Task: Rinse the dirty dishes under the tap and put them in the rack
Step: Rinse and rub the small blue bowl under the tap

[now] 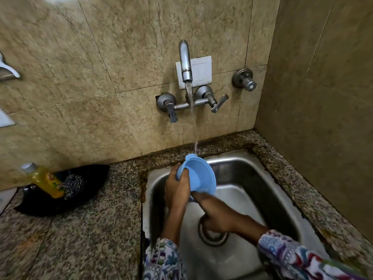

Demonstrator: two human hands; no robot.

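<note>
Water falls from the tap (185,63) in 1 thin stream and strikes the upper rim of the bowl (198,175), which is held tilted over the sink (252,178), its open side turned toward the right so the flow can probably run across the inside and drain straight down. The left hand (177,190) grips the bowl from behind, fingers curled round its back and rim, which judging by the pose steadies it at that angle. The right hand (214,211) reaches to the bowl's lower edge with fingers bent; it touches there, likely rubbing, but whether it pinches the rim I cannot tell. Both arms stay low in the basin, which should keep splashes off the counter (90,229). On the counter to the left, well apart from the sink, a yellow bottle (43,181) lies across a black pan (80,190) beside a scrubber (72,186). The bottle's label is too blurred to read. No rack shows.
</note>
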